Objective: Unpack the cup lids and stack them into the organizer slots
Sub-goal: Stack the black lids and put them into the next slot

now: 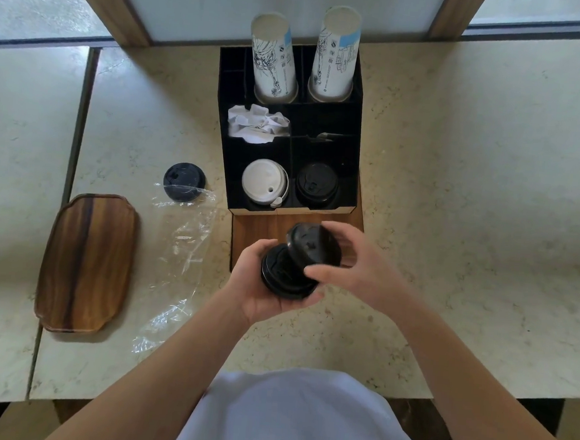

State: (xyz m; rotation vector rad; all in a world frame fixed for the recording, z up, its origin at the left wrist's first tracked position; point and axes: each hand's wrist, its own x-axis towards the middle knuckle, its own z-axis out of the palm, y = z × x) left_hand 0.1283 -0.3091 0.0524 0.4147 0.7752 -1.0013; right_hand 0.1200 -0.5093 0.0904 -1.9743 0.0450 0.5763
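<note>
Marble counter is lying bare to the right of both hands, leaving open room there. Just beyond the hands, the black organizer is sitting with white lids and black lids in its near slots, paper cups standing at its far end. Left of the hands are lying a plastic wrapper, a loose black lid and a wooden tray. The left hand is cradling a stack of lids while the right hand is gripping a tilted top lid.

Café counter – paper cups, lid organizer, marble top
</note>
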